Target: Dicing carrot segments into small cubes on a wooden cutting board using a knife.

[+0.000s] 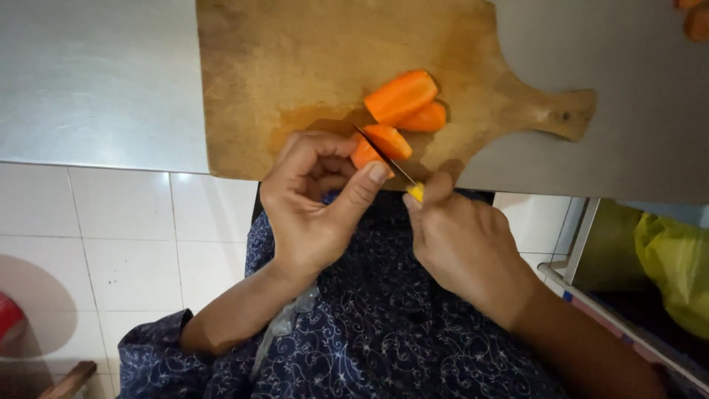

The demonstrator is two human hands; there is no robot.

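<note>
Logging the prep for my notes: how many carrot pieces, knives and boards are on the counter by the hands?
Carrot pieces: 4
Knife: 1
Cutting board: 1
Total: 6

Left hand (314,203) pinches a carrot piece (363,154); right hand (461,244) draws a yellow-handled knife (391,166) through it on the wooden board (281,66)
</note>
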